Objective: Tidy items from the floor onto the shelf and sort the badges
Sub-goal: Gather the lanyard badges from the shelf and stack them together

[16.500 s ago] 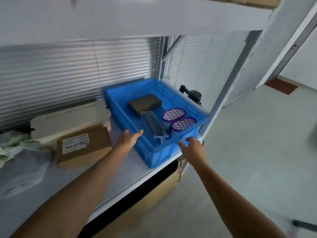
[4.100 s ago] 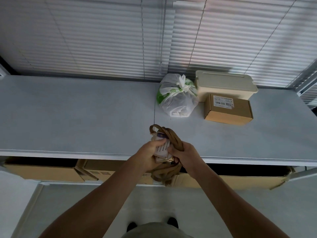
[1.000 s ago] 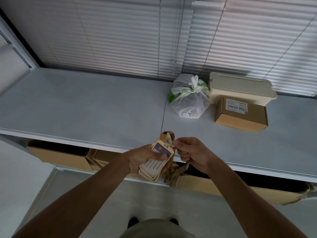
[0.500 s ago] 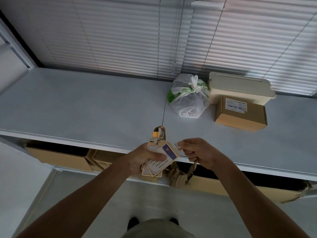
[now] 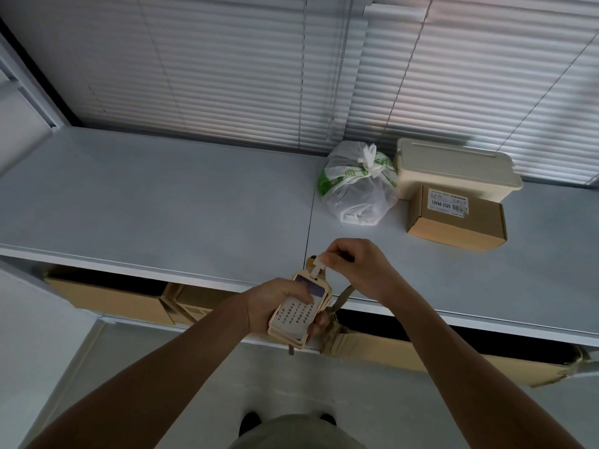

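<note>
My left hand [image 5: 275,306] grips a stack of tan badge holders [image 5: 299,314] over the front edge of the grey shelf [image 5: 162,215]. The top badge shows a purple header and rows of small print. My right hand [image 5: 358,265] pinches the white clip strap [image 5: 316,270] at the top of the stack. Tan lanyards [image 5: 337,306] hang down below my right wrist, partly hidden behind the badges.
On the shelf's right stand a tied white-and-green plastic bag [image 5: 356,186], a cream lidded box [image 5: 453,168] and a brown cardboard box [image 5: 455,218] with a label. Cardboard cartons [image 5: 107,296] sit on the level under the shelf. Closed blinds run behind.
My right hand has risen from beside the badges onto the clip at their top. My left hand turned the stack more upright. The lanyard loop above the stack has dropped.
</note>
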`<state>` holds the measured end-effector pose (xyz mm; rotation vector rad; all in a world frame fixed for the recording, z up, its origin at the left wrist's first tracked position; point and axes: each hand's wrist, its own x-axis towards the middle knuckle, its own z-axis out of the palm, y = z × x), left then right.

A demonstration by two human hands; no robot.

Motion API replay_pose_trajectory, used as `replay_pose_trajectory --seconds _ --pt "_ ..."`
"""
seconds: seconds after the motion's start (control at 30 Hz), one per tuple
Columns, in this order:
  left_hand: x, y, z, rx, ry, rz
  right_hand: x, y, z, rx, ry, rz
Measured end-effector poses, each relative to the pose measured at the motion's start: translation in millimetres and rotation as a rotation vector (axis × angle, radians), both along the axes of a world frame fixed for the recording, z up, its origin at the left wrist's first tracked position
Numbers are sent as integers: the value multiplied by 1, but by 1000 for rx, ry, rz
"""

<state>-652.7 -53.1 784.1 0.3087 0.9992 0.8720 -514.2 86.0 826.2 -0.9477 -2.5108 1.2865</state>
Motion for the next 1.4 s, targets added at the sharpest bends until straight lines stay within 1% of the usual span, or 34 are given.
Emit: replay_pose_trajectory --seconds 0.07,0.1,0.13,0.2,0.23,0.33,0.4,0.47,0.53,0.63,0.7,0.77,0.8,0.87,0.93,1.0,1.13,1.23,1.27,1.33,1.4 --pt "-1 2 1 33 -28 -49 -4 3 -4 19 0 -29" --pt "-2 3 1 45 -28 -70 -4 5 -8 -26 30 -39" --pt "-5 4 2 54 -18 -92 -4 7 -13 -133 93 -22" --pt "-11 8 9 64 2 -158 -2 11 -19 -413 223 91" --pt "-15 10 14 69 11 -197 -1 12 -19 -507 237 161" --pt "-30 19 31 37 60 -268 -2 12 -15 -616 210 333" --pt "-40 24 39 2 137 -306 -6 14 -13 -670 198 356" --pt "-50 26 42 -42 243 -340 -11 17 -11 -658 169 336" --pt "-59 28 44 -73 269 -335 -15 19 -11 -640 148 321" --pt "-69 27 49 -65 230 -281 -25 22 -9 -678 157 254" --pt "-77 25 50 -51 168 -201 -36 23 -6 -686 168 225" --pt "-89 20 50 -27 122 -121 -51 26 -3 -664 167 210" --pt "-96 18 48 -10 130 -95 -59 28 -1 -640 154 209" --pt "-111 14 45 2 206 -41 -76 34 2 -604 117 188" --pt "-130 14 39 4 364 30 -94 41 5 -586 80 148" --pt "-152 16 37 33 478 49 -113 44 5 -583 66 103" --pt "-195 25 44 109 530 42 -145 41 5 -610 136 -26" --pt "-225 42 54 157 520 86 -153 39 -3 -617 250 -177" --pt "-235 49 56 176 511 111 -151 35 -10 -612 260 -236" --pt "-251 67 58 220 500 173 -146 23 -27 -567 197 -332" --pt "-262 87 57 236 515 285 -142 7 -43 -534 105 -384"
